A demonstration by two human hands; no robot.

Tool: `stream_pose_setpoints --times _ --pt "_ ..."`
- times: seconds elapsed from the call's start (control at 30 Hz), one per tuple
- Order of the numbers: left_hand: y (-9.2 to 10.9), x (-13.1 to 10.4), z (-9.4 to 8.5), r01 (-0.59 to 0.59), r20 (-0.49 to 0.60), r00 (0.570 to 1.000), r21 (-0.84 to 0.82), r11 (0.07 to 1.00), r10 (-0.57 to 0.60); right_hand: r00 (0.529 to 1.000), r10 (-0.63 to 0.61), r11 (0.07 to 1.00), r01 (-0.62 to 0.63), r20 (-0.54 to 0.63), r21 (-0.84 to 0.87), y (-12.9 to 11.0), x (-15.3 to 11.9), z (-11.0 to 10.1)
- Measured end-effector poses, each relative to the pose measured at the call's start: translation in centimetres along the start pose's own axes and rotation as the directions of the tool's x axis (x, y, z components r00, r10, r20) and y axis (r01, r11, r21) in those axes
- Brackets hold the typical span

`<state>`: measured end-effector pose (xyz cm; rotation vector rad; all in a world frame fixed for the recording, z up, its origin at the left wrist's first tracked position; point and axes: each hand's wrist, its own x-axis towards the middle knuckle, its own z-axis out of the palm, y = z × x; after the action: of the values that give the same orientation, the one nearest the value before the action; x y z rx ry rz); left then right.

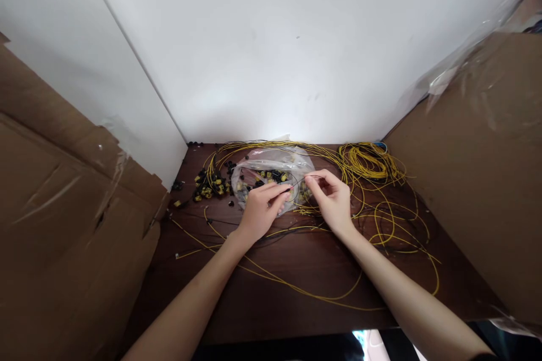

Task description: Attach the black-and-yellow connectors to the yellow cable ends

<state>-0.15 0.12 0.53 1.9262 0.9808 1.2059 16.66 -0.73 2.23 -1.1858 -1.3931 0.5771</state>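
Brown table [271,316] — both hands' grips pinching thin black wire [298,180]

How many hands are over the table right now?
2: the left hand in front of the clear plastic bag, the right hand by its right side, both pinching thin dark wire. No other hand shows.
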Motion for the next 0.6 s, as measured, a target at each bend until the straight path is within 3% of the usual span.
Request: stream_pose_setpoints --times 0.23,0.4,0.6 --pt "0.24 0.18 -0.02 -0.053 -0.008 0.999 0.104 0.993 0.054 0.999 -0.043 0.999 0.042 0.033 0.031 0.16 -0.31 0.16" --pt "0.39 0.23 0.04 -0.060 -0.005 0.998 0.113 0.992 0.061 0.983 -0.164 0.986 0.165 0.082 0.003 0.23 -0.47 0.08" --pt "0.46 0.24 0.06 -0.041 0.001 0.999 0.109 0.993 0.041 0.939 -0.344 0.923 0.333 -0.023 -0.195 0.05 -0.45 -0.14"
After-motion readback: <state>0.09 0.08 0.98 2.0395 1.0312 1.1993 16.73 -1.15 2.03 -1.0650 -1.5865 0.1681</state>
